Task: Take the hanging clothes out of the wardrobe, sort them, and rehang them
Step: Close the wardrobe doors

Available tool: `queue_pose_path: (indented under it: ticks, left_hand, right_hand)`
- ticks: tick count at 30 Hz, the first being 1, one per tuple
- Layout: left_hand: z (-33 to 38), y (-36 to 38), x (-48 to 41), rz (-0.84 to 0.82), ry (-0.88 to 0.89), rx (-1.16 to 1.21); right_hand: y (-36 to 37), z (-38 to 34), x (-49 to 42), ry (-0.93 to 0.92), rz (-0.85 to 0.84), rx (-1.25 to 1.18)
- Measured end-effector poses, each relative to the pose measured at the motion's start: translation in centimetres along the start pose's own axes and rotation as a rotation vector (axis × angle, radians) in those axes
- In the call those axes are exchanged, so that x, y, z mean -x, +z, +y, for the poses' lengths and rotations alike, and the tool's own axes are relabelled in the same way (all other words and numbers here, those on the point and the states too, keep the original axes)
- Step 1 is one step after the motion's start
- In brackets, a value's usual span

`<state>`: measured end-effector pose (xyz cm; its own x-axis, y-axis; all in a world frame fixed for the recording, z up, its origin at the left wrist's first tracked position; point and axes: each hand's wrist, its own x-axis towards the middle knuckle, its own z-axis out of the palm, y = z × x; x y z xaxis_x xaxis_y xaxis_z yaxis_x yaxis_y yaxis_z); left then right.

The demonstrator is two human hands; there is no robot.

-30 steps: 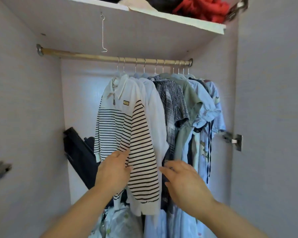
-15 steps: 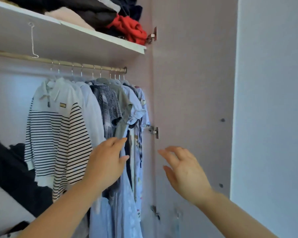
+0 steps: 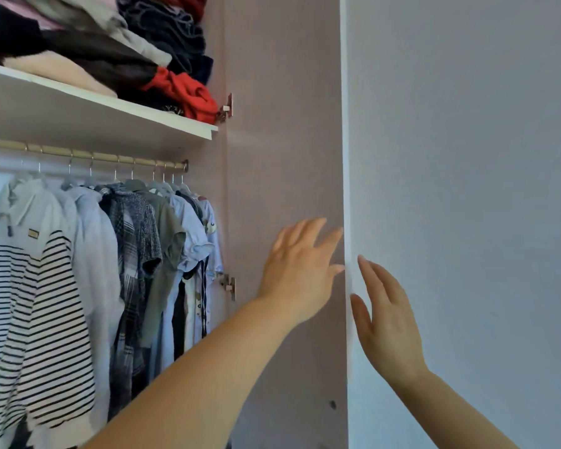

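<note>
Both arms out fwd, left hand (image 3: 297,270) & right hand (image 3: 386,322) flat, fingers straight.

Striped top (image 3: 42,319) is running off the left edge, hem dropping out at bottom. Rail (image 3: 110,156) is getting cut at left too. Shirts (image 3: 162,241) are overlapping, mostly hiding each other. Pile (image 3: 110,53) is getting cropped at top. Left hand (image 3: 297,270) fingertips (image 3: 332,235) are blurring vs. the door (image 3: 285,157); contact unclear.

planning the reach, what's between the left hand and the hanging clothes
In the head view, only a hinge and bare door panel lie between the left hand and the clothes.
</note>
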<state>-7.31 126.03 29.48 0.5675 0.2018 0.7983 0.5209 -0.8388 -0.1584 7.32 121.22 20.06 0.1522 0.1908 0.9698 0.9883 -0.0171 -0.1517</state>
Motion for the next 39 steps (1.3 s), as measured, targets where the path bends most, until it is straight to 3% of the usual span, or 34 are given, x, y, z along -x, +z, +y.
queue_pose_path:
  ticks: [12, 16, 21, 26, 29, 32, 39]
  left_hand:
    - [1.3, 4.7, -9.5, -0.124, 0.212, -0.593]
    - [0.1, 4.5, -8.8, 0.009, 0.25, -0.725]
    - [-2.8, 2.3, -6.1, 0.171, 0.324, -0.704]
    - [-7.7, -1.5, -1.5, 0.165, 0.287, -0.774]
    - [-11.0, -3.9, 1.2, 0.108, 0.221, -0.861]
    - [-14.3, -6.5, 3.7, 0.039, 0.17, -0.957]
    - [-22.6, -8.9, 8.0, -0.145, -0.037, -1.009]
  right_hand:
    - [6.1, 3.5, -1.4, 0.244, -0.193, -0.529]
    - [6.0, 2.3, -0.9, 0.284, -0.191, -0.695]
    - [6.3, -0.9, 0.1, 0.146, -0.218, -0.77]
    - [8.5, -6.2, 1.3, 0.085, -0.302, -0.865]
    - [11.2, -10.2, 2.0, -0.018, -0.286, -0.879]
    - [13.2, -14.3, 2.0, -0.022, -0.379, -0.904]
    - [19.1, -24.2, 1.9, -0.083, -0.254, -0.712]
